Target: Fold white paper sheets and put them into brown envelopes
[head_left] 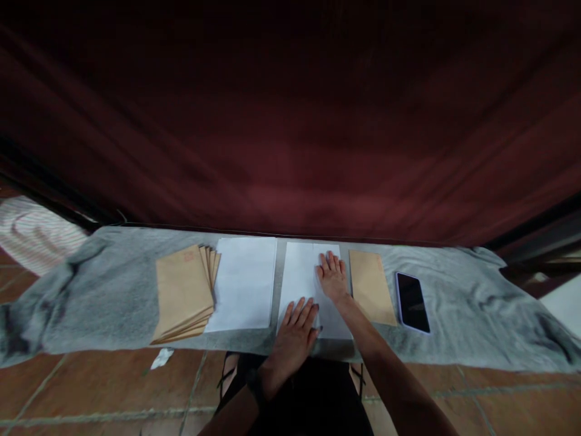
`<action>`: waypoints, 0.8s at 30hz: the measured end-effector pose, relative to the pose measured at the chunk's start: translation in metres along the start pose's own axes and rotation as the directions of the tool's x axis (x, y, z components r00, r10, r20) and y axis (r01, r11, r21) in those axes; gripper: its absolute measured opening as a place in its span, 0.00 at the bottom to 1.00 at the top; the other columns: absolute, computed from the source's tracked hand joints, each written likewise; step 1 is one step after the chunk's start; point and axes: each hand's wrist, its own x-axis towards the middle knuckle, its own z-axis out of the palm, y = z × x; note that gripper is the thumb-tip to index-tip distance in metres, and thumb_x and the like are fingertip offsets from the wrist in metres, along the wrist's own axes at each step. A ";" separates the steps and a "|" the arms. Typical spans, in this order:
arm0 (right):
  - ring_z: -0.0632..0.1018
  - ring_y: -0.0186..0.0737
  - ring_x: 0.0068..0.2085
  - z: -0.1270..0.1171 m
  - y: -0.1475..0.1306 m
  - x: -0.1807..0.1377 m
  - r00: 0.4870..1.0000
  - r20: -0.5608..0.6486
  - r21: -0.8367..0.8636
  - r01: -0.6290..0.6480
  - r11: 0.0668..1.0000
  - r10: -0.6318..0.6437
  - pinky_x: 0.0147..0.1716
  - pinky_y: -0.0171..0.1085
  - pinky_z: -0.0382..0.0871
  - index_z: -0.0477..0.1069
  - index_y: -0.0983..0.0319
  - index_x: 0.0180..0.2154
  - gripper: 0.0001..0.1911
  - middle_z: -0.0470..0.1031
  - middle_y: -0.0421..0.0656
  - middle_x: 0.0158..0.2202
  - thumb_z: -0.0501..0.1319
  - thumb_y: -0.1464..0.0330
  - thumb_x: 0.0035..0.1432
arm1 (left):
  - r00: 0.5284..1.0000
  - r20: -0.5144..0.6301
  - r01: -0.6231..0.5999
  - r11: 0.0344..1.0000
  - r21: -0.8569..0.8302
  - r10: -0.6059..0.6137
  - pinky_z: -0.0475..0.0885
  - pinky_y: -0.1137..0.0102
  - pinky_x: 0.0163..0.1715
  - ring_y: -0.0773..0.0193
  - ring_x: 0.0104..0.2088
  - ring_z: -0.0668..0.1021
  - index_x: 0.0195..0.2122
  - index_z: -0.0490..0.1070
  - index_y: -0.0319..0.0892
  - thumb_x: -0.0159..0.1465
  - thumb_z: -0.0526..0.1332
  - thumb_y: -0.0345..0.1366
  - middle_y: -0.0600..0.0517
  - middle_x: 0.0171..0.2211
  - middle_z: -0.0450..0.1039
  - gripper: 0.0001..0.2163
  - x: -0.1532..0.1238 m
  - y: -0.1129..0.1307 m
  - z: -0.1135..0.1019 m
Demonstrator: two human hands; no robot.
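both palms down and gripping nothing, a person's left hand (pixel 296 330) with fingers a little spread and right hand (pixel 333 278) press on white paper (pixel 297 272) lying between a paper pile (pixel 247 284) and a lone brown envelope (pixel 372 284) on a grey cloth (pixel 109 290). the paper looks to be mid-handling, a line down it suggesting a fold or an overlapping edge, though which cannot be told. the pile and the fanned brown envelopes (pixel 181 287) at left lie untouched, seemingly left to handle; whether the lone envelope is filled does not show.
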 end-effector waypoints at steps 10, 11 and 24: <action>0.62 0.49 0.69 -0.014 0.001 -0.145 0.968 -0.050 0.109 0.249 0.962 -0.245 0.68 0.51 0.51 0.55 0.60 0.69 0.27 0.55 0.48 0.71 0.47 0.65 0.72 | 0.999 0.027 -0.042 0.999 -0.032 0.043 0.63 0.50 0.65 0.51 0.69 0.61 0.67 0.60 0.51 0.71 0.55 0.41 0.49 0.70 0.55 0.23 -0.039 0.010 -0.014; 0.62 0.50 0.69 -0.016 0.006 -0.156 0.967 -0.062 0.117 0.251 0.961 -0.245 0.68 0.52 0.51 0.54 0.60 0.70 0.28 0.55 0.48 0.71 0.48 0.64 0.71 | 0.998 0.038 -0.046 0.998 -0.039 0.047 0.64 0.51 0.65 0.52 0.69 0.61 0.67 0.60 0.50 0.71 0.55 0.39 0.49 0.70 0.56 0.23 -0.040 0.009 -0.015; 0.64 0.51 0.68 -0.023 0.019 -0.181 0.960 -0.134 0.095 0.261 0.961 -0.247 0.67 0.53 0.55 0.53 0.59 0.70 0.29 0.57 0.50 0.70 0.50 0.62 0.71 | 0.994 0.111 0.022 0.997 -0.070 -0.014 0.69 0.56 0.62 0.53 0.65 0.68 0.60 0.69 0.36 0.57 0.52 0.17 0.37 0.64 0.66 0.29 -0.027 0.000 0.000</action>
